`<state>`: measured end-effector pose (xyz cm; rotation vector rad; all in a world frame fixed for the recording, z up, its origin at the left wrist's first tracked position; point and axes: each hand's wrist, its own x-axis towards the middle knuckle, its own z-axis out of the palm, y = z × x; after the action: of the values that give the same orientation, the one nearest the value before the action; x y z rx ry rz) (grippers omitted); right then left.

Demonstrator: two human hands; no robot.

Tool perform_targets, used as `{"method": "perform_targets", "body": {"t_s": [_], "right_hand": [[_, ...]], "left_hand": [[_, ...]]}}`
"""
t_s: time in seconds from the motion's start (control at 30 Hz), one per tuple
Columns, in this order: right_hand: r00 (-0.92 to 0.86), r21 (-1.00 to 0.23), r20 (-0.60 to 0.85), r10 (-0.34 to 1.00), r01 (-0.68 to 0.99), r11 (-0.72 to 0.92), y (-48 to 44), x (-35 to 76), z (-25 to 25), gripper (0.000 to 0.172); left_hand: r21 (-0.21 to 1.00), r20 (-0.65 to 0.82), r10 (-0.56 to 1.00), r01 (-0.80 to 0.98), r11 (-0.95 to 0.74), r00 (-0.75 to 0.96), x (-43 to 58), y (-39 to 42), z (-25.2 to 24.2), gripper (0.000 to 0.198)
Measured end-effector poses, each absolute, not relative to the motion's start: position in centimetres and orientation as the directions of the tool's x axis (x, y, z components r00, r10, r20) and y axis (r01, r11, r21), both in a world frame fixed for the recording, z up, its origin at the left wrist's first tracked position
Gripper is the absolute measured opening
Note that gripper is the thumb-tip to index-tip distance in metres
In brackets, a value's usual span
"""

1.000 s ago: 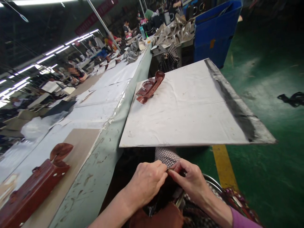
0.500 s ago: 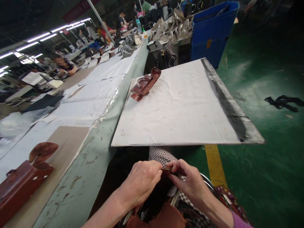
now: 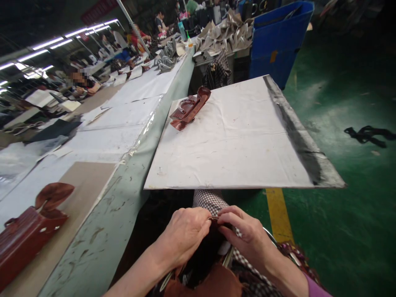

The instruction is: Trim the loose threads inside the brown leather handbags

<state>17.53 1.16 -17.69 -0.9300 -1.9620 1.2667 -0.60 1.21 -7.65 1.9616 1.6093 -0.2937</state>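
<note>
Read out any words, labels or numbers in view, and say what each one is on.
Red banner overhead: pale characters, too blurred to read.
Orange label on the blue bin: too small to read.
No text on the dark piece pinched by left hand and right hand.

Pinched piece (image 3: 214, 218): mostly hidden between fingertips of left hand (image 3: 185, 237) and right hand (image 3: 247, 239); too small to identify.
Brown leather bag (image 3: 27, 235): cut by left edge.
Brown leather panel (image 3: 213, 284): cut by bottom edge.

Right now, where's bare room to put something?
White flat board, between the glossy brown leather piece and grey edge strip; tan sheet beside the reddish leather bag. Crowded: left hand and right hand, pinching a small piece.
</note>
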Motion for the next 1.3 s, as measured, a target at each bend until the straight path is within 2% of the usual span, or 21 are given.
{"method": "perform_targets", "body": {"t_s": [0.13, 0.23, 0.33, 0.5, 0.6, 0.73, 0.97, 1.2, 1.3], "right_hand": [[-0.663, -0.873, 0.106, 0.741, 0.294, 0.388, 2.0, 17.8, -16.7, 0.026], [-0.676, -0.862, 0.089, 0.731, 0.315, 0.397, 2.5, 17.7, -16.4, 0.014], [-0.642, -0.912, 0.094, 0.761, 0.252, 0.325, 2.3, 17.3, -16.9, 0.005], [-0.442, -0.993, -0.006, 0.897, 0.110, 0.048, 0.9, 16.6, -18.4, 0.012], [-0.398, -0.996, -0.058, 0.915, 0.092, -0.023, 0.4, 16.4, -18.4, 0.010], [-0.385, -0.997, -0.059, 0.921, 0.073, -0.033, 0.3, 16.5, -17.9, 0.012], [-0.273, -0.995, 0.031, 0.962, 0.082, 0.055, 0.1, 16.0, -18.4, 0.016], [-0.241, -0.992, -0.041, 0.970, 0.124, -0.011, -0.1, 15.7, -18.4, 0.018], [-0.218, -0.990, -0.084, 0.972, 0.133, -0.056, -0.2, 15.6, -18.4, 0.026]], "left_hand": [[0.274, -0.509, 0.825, 0.954, -0.117, 0.247, -0.6, 1.2, -7.5, 0.026], [0.283, -0.516, 0.822, 0.954, -0.102, 0.241, -0.7, 1.1, -7.3, 0.026], [0.299, -0.525, 0.819, 0.951, -0.078, 0.232, -0.8, 1.1, -7.1, 0.025], [0.299, -0.529, 0.818, 0.952, -0.071, 0.227, -0.9, 1.1, -7.2, 0.025], [0.296, -0.522, 0.825, 0.953, -0.064, 0.218, -0.9, 1.0, -7.5, 0.024], [0.315, -0.509, 0.835, 0.948, -0.043, 0.207, -0.9, 0.9, -7.5, 0.024], [0.321, -0.515, 0.833, 0.947, -0.031, 0.202, -1.0, 0.8, -7.5, 0.025], [0.313, -0.518, 0.831, 0.949, -0.033, 0.200, -0.9, 1.0, -7.6, 0.025], [0.320, -0.475, 0.853, 0.945, -0.063, 0.217, -0.8, 1.2, -7.5, 0.022]]}}
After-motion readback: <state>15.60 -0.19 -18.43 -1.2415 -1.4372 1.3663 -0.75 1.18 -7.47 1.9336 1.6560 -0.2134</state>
